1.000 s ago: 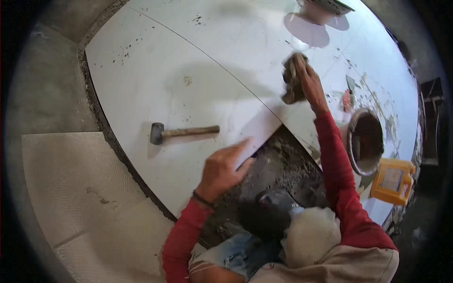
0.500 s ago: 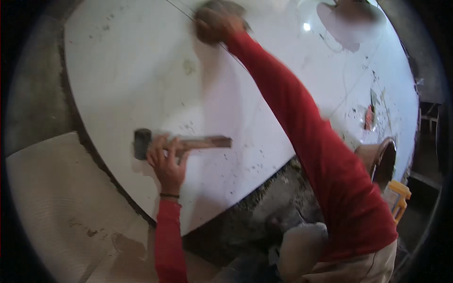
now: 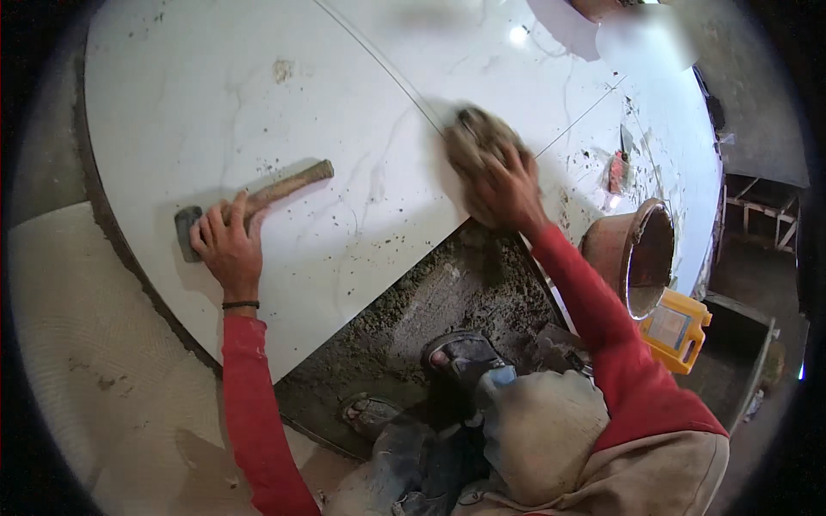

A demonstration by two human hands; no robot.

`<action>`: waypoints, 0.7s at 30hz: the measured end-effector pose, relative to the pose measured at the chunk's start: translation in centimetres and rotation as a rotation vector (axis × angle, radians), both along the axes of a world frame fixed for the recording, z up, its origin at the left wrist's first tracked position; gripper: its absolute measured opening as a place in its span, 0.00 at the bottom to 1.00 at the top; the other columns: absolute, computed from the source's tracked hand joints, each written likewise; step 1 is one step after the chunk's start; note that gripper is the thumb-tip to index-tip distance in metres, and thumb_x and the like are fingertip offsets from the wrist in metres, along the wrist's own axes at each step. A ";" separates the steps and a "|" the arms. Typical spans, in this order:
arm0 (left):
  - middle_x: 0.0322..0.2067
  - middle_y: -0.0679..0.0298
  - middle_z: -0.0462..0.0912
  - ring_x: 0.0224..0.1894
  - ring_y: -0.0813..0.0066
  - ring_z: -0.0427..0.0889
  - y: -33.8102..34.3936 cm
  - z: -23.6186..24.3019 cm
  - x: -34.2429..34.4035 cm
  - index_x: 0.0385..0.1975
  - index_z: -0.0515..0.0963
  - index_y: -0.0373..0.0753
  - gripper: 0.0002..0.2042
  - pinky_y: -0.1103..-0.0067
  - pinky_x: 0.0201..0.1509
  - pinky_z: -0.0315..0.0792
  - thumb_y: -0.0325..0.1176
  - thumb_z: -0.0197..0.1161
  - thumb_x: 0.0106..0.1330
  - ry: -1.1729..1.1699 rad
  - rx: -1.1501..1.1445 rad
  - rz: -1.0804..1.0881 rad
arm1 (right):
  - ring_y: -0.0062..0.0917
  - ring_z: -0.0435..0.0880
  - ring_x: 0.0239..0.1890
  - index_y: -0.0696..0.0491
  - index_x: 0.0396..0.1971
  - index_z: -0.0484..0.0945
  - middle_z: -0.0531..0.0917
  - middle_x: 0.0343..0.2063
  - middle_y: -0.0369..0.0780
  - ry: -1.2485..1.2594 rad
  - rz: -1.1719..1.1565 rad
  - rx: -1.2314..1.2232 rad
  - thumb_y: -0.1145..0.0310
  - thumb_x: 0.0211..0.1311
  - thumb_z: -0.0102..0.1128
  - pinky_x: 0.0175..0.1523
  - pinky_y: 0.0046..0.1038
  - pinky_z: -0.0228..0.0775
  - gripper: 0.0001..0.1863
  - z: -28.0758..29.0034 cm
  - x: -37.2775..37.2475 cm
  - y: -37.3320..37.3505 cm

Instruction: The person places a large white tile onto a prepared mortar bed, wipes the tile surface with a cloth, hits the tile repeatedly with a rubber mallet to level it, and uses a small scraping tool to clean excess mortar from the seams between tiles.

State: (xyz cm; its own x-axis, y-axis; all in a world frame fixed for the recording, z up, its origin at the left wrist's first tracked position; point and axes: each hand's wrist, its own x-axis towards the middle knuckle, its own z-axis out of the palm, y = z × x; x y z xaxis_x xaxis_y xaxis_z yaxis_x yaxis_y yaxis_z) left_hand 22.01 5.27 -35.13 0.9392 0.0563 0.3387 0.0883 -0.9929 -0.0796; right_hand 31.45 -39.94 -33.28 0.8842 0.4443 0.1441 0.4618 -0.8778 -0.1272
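Note:
On the left part of the white marbled tile (image 3: 379,232) lies a mallet (image 3: 284,185) with a dark block head and a worn wooden handle. My left hand (image 3: 231,243) is closed over its handle close to the head, fingers on the far side and thumb on the near one. My right hand (image 3: 514,193) presses a bunched, dirty brown-grey rag (image 3: 473,142) onto the tiles where their joints meet. The rag is smeared by motion and its underside is hidden. Small dark crumbs of mortar are scattered over the tile.
Right of my arm, a brown bucket (image 3: 613,249) tilts beside a yellow plastic case (image 3: 675,331). A red-handled tool (image 3: 617,170) lies beyond. Dark mortar bed (image 3: 413,301) surrounds my feet. Ridged beige flooring (image 3: 95,335) borders the tile at left.
My right hand has brought the rag from the far side back toward me. The mallet's handle end has swung away from me under my left hand. The view has shifted too.

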 end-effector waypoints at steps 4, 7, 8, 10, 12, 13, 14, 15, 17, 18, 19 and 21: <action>0.49 0.61 0.77 0.54 0.66 0.75 -1.6 3.8 -1.1 0.58 0.75 0.45 0.19 0.65 0.63 0.62 0.45 0.60 0.71 0.123 -0.134 0.105 | 0.46 0.67 0.64 0.49 0.60 0.74 0.73 0.60 0.45 0.147 -0.158 0.120 0.60 0.64 0.58 0.67 0.44 0.55 0.24 2.0 -2.6 -8.5; 0.52 0.59 0.77 0.53 0.67 0.76 -1.5 6.6 -3.8 0.59 0.74 0.41 0.18 0.69 0.58 0.68 0.42 0.57 0.74 -0.003 -0.897 0.300 | 0.44 0.67 0.65 0.47 0.61 0.74 0.75 0.59 0.47 -0.216 -0.086 -0.131 0.56 0.66 0.53 0.70 0.43 0.52 0.25 0.7 1.6 -8.3; 0.55 0.55 0.77 0.53 0.66 0.77 -2.0 7.7 -5.1 0.60 0.71 0.37 0.19 0.71 0.53 0.72 0.42 0.53 0.76 0.055 -0.893 0.371 | 0.42 0.67 0.65 0.46 0.61 0.73 0.75 0.59 0.47 -0.206 -0.258 -0.058 0.55 0.66 0.53 0.71 0.43 0.50 0.25 -0.1 3.5 -8.1; 0.55 0.55 0.76 0.51 0.64 0.78 -2.1 9.7 -9.7 0.62 0.68 0.36 0.22 0.70 0.53 0.72 0.45 0.50 0.78 -0.080 -1.040 0.455 | 0.41 0.69 0.64 0.45 0.61 0.73 0.75 0.60 0.48 -0.175 -0.319 0.049 0.54 0.65 0.53 0.73 0.44 0.47 0.25 -1.8 7.7 -4.8; 0.53 0.57 0.76 0.50 0.66 0.77 -1.7 11.7 -14.7 0.62 0.67 0.36 0.23 0.70 0.54 0.72 0.48 0.48 0.78 -0.063 -1.024 0.500 | 0.47 0.76 0.58 0.44 0.60 0.74 0.73 0.61 0.48 0.022 -0.151 0.041 0.53 0.63 0.55 0.73 0.46 0.48 0.25 -2.2 9.5 0.5; 0.48 0.59 0.77 0.46 0.68 0.76 -2.2 13.3 -16.5 0.60 0.69 0.34 0.22 0.73 0.52 0.72 0.46 0.49 0.78 -0.062 -0.950 0.617 | 0.47 0.69 0.63 0.42 0.58 0.75 0.74 0.59 0.48 0.377 -0.136 0.228 0.55 0.59 0.58 0.71 0.48 0.55 0.25 -1.0 8.1 5.8; 0.42 0.61 0.77 0.43 0.70 0.75 -3.3 14.5 -17.7 0.58 0.71 0.32 0.21 0.76 0.49 0.71 0.45 0.49 0.78 -0.050 -0.887 0.712 | 0.47 0.68 0.64 0.44 0.59 0.75 0.73 0.60 0.48 0.117 0.030 0.172 0.58 0.60 0.57 0.69 0.51 0.57 0.25 -2.2 6.0 9.9; 0.42 0.61 0.77 0.43 0.70 0.75 -2.8 14.9 -19.6 0.58 0.71 0.32 0.21 0.76 0.49 0.71 0.45 0.49 0.78 -0.044 -0.882 0.715 | 0.50 0.67 0.64 0.45 0.57 0.77 0.73 0.60 0.48 -0.072 0.164 0.094 0.61 0.61 0.56 0.66 0.57 0.60 0.23 -2.2 2.8 14.6; 0.42 0.60 0.77 0.43 0.70 0.75 -1.7 15.2 -22.5 0.59 0.71 0.32 0.24 0.76 0.49 0.71 0.48 0.47 0.78 -0.081 -0.781 0.771 | 0.54 0.65 0.64 0.46 0.48 0.82 0.73 0.58 0.46 -0.101 0.261 0.246 0.59 0.60 0.56 0.63 0.64 0.59 0.18 -2.1 -4.8 23.3; 0.40 0.61 0.76 0.42 0.71 0.75 -1.4 15.1 -23.3 0.58 0.72 0.34 0.23 0.76 0.48 0.70 0.48 0.46 0.78 -0.154 -0.743 0.756 | 0.52 0.64 0.65 0.47 0.48 0.82 0.73 0.59 0.46 -0.027 0.362 0.237 0.58 0.61 0.56 0.64 0.66 0.57 0.18 -1.9 -9.2 26.5; 0.40 0.61 0.76 0.42 0.71 0.75 -1.6 15.3 -23.4 0.58 0.72 0.34 0.23 0.76 0.48 0.70 0.48 0.46 0.78 -0.154 -0.730 0.767 | 0.48 0.63 0.67 0.45 0.50 0.82 0.72 0.61 0.44 0.070 0.525 0.402 0.57 0.61 0.56 0.68 0.64 0.53 0.18 -1.1 -13.0 28.7; 0.39 0.62 0.76 0.41 0.72 0.75 -2.6 16.0 -21.9 0.59 0.72 0.35 0.23 0.76 0.47 0.71 0.49 0.45 0.79 -0.155 -0.703 0.778 | 0.46 0.61 0.70 0.41 0.46 0.83 0.73 0.61 0.41 0.090 0.785 0.451 0.56 0.59 0.57 0.73 0.61 0.47 0.16 -1.8 -18.2 31.1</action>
State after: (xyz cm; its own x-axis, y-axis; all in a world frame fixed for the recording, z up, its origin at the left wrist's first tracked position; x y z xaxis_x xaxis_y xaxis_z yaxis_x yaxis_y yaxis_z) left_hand 0.13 2.66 -19.15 0.5094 0.8535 0.1093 0.6797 -0.4771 0.5571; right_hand 13.27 -8.79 -35.09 0.3675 0.8420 0.3951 0.8776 -0.1733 -0.4470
